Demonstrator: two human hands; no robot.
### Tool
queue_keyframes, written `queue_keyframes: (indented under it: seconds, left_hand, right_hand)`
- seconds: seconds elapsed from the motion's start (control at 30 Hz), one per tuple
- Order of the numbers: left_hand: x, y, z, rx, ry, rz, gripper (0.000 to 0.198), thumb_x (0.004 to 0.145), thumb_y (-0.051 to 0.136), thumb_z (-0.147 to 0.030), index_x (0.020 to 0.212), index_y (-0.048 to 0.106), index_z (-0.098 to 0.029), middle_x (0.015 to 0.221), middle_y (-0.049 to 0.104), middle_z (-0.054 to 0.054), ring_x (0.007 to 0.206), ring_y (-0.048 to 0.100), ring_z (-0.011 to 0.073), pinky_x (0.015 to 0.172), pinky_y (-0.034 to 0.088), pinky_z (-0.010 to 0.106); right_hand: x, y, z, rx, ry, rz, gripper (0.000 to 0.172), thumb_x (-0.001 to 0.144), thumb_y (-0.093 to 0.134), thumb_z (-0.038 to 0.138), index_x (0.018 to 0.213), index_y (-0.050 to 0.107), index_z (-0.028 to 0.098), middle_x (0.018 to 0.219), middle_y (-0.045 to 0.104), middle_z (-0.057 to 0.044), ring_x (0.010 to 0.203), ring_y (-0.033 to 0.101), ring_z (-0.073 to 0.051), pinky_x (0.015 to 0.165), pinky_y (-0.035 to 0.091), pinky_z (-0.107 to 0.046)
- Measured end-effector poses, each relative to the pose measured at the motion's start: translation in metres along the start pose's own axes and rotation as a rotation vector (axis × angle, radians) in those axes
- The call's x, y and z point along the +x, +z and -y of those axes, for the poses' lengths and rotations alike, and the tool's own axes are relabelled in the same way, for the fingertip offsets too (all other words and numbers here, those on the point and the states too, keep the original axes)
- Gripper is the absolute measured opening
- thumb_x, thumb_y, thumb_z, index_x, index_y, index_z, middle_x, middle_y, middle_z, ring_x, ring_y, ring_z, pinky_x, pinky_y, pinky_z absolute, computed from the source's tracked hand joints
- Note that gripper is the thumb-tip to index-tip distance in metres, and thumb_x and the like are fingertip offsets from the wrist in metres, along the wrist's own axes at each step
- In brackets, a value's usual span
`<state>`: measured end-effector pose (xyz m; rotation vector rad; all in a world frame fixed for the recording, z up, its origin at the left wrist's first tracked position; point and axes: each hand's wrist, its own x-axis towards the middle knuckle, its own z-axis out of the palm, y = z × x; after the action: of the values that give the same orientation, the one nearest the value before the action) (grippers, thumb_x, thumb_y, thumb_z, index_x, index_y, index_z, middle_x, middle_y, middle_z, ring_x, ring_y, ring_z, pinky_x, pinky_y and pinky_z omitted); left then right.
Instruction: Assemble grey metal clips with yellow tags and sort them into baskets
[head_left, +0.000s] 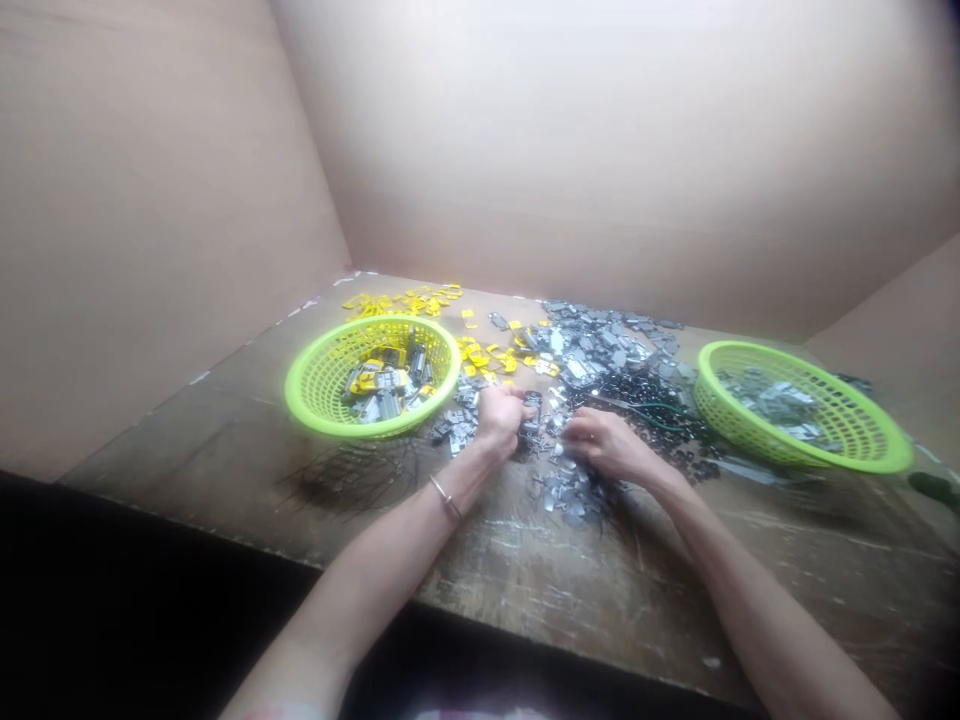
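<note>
Spreading nearest: worn wooden table [487, 575], its near edge running beneath the forearms. Bracelet [445, 498], one, circling the left wrist; it could be snagging or dragging loose parts should the wrist dip low. Small silvery pieces [571, 494], many, lying loose just before the right hand [600, 440]; a brushing palm could be scattering them. Right hand: fingers curling together among these bits; whether they are gripping one, cannot tell. Left hand [504, 415]: thumb and fingers closing on the edge of a dark piece [532, 412], which is standing between the two hands; a one-sided pinch could be letting it tilt or slip. Green baskets, two: left basket [298, 402] holding mixed yellow and grey parts, right basket [889, 457] holding grey ones. Black pieces [637, 392], heaping beyond the right hand and meeting grey plates [600, 350]; such crowding could be causing mix-ups. Yellow frames [405, 302], lying farthest, toward the back wall [570, 190].
</note>
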<state>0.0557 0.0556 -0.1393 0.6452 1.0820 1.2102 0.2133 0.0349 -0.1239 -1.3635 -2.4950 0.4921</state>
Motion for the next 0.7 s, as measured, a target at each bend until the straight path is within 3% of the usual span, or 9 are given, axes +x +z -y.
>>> queue_keyframes:
  seconds: [0.27, 0.43, 0.7]
  left_hand:
    - [-0.006, 0.002, 0.003, 0.018, -0.034, 0.063, 0.013, 0.05, 0.052, -0.001, 0.057, 0.045, -0.01, 0.038, 0.04, -0.005, 0.033, 0.042, 0.006, 0.035, 0.036, 0.019]
    - [-0.004, 0.001, 0.009, 0.066, -0.003, 0.024, 0.014, 0.048, 0.053, 0.002, 0.055, 0.048, -0.01, 0.039, 0.042, -0.004, 0.035, 0.043, 0.0055, 0.036, 0.034, 0.018]
    - [-0.003, 0.002, 0.01, 0.102, 0.016, 0.032, 0.019, 0.046, 0.046, 0.007, 0.057, 0.05, -0.009, 0.041, 0.048, -0.001, 0.034, 0.044, 0.0077, 0.035, 0.034, 0.019]
  right_hand:
    - [0.001, 0.011, 0.002, -0.026, 0.034, 0.028, 0.012, 0.066, 0.049, 0.021, 0.068, 0.061, 0.02, 0.069, 0.055, -0.001, 0.063, 0.047, -0.011, 0.054, 0.032, -0.02]
    - [0.001, 0.01, 0.006, -0.02, 0.047, 0.039, 0.016, 0.062, 0.047, 0.011, 0.066, 0.06, 0.019, 0.065, 0.056, 0.0, 0.06, 0.048, -0.011, 0.053, 0.032, -0.019]
    - [0.0, 0.011, 0.009, -0.093, -0.031, 0.055, 0.012, 0.066, 0.051, 0.025, 0.073, 0.061, 0.022, 0.07, 0.055, -0.001, 0.064, 0.049, -0.012, 0.056, 0.032, -0.02]
